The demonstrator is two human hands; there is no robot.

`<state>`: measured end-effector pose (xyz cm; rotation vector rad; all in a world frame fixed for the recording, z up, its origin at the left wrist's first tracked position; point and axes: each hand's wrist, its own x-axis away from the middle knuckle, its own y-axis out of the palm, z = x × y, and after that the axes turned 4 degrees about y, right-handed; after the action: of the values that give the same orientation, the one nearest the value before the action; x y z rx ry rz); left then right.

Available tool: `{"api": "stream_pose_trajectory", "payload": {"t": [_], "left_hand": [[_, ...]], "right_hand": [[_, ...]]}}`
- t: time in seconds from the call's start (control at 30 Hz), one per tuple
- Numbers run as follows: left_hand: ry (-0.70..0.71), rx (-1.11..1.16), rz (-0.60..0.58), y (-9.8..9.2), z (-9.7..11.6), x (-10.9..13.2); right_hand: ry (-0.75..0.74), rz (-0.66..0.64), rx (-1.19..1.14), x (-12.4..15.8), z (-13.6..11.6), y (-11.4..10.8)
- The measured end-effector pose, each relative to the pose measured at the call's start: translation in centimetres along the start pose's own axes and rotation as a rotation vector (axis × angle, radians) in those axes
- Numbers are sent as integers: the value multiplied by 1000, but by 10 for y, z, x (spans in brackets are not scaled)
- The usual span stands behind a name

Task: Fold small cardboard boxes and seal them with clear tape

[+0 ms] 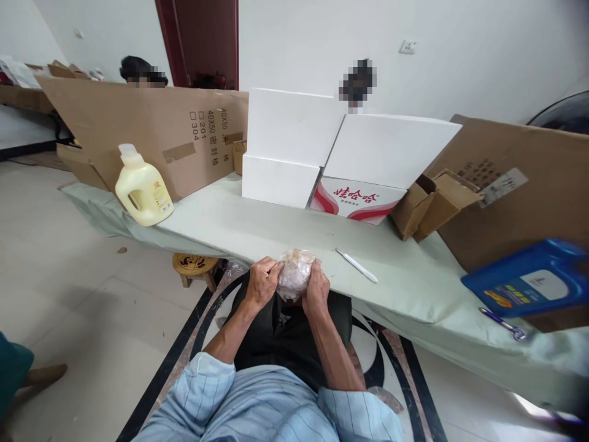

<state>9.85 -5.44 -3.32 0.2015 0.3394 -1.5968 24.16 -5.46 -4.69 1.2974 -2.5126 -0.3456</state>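
Just at table edge [368, 296], plastic-wrapped bundle [296, 274]

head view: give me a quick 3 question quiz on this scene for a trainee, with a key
1. What do the left hand and right hand hold between them?
2. True or false: from the wearer's viewpoint, the yellow jug is to the left of the white boxes.
3. Which of these is nearest the right hand?
a) the blue jug
b) the slim white tool
c) the yellow jug

Key:
1. A plastic-wrapped bundle
2. True
3. b
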Motion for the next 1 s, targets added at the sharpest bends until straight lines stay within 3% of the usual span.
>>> {"api": "stream_pose_trajectory", "payload": {"t": [0.2, 0.37, 0.57, 0.63, 0.73, 0.83, 0.9, 1.0], "left_hand": [[-68, 198, -200, -3, 2, 13], [-18, 14, -136, -3, -2, 11], [-99, 49, -218, -10, -6, 4], [-115, 81, -184, -10, -6, 5], [-64, 42, -15, -8, -1, 12], [131, -195, 107, -2, 6, 25], [200, -293, 87, 4, 10, 35], [155, -245, 28, 15, 12, 43]], "right_hand": [[30, 5, -45, -2, -2, -5], [102, -101, -32, 1, -5, -8], [111, -311, 56, -3, -35, -25], [106, -338, 78, -1, -40, -26], [53, -249, 18, 4, -39, -21], [-29, -140, -29, 9, -34, -17], [-75, -103, -24, 11, -31, -16], [-118, -73, -13, 15, -28, -17]]}}
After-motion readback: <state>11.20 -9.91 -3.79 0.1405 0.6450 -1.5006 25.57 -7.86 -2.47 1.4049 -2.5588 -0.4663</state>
